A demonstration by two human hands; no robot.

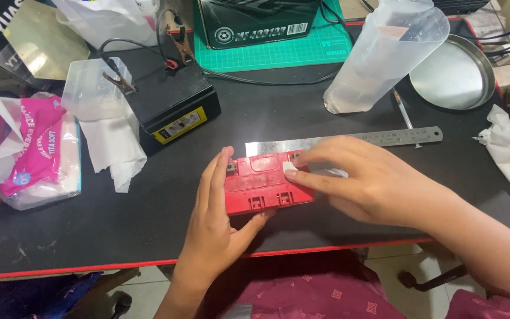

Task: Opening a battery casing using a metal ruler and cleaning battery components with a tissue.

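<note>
Fingers (216,177) of my left hand (213,224) clamp the red battery case (267,183) at its nine o'clock end, thumb under the near edge; my right hand (373,183) pinches a small white strip (290,167) on its top; the case lies mid-surface (90,230), a steel ruler (385,139) just beyond at twelve o'clock; a black battery (172,109) sits at ten o'clock.

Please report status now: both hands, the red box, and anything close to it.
Left hand grips red box at its left end. Right hand presses white scrap on top. Steel ruler just behind.
</note>
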